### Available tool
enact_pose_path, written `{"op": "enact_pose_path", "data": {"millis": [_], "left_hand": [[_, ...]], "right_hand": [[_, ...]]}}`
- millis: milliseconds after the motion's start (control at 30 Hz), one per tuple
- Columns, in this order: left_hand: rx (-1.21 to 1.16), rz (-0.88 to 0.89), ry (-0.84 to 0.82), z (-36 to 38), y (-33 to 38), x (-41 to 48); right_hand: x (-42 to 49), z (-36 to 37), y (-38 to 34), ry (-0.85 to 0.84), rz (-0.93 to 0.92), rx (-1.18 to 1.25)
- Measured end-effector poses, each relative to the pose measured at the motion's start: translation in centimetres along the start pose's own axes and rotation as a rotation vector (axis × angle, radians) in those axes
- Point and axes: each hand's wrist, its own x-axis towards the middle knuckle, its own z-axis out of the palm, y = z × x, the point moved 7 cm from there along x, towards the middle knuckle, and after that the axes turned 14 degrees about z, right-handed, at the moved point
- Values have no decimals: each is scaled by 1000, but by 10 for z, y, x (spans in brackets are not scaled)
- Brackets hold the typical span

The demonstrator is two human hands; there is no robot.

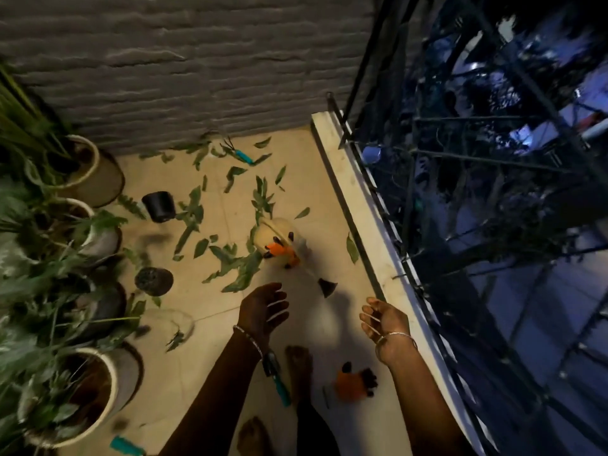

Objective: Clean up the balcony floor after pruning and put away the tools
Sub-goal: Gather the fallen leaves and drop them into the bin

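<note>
Several cut green leaves [230, 255] lie scattered over the beige balcony floor [322, 199]. A cream bucket-like container [274, 233] with an orange and black glove [279, 250] on its rim stands among them. A second orange glove [353, 385] lies on the floor near my feet. A small black funnel-shaped piece [326, 286] lies beyond my hands. My left hand [263, 309] hangs over the floor with relaxed fingers, holding nothing. My right hand [383, 319] is loosely curled, palm inward, also empty. A teal-handled trowel [278, 380] lies by my foot, and a teal-handled hand rake [238, 153] lies near the wall.
Potted plants [95, 386] line the left side. Two small black pots [159, 205] [154, 280] sit on the floor. Another teal handle [126, 445] lies at the bottom left. A pale ledge [358, 205] and dark metal railing [404, 258] bound the right; a grey wall [184, 70] closes the far end.
</note>
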Motion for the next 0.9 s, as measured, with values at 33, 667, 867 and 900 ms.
{"op": "enact_pose_path", "data": {"millis": [33,667,867,900], "left_hand": [[3,4,1,6,-5,20],[-54,77,-122,9,-223,384],[2,60,-324,18,-293,434],[28,61,-368,18,-301,439]], "right_hand": [[23,6,-8,9,5,-28],[517,107,-62,176,-275,-563],[612,126,-87,274,-536,-1021],[622,128,-89,292,-571,-1081]]}}
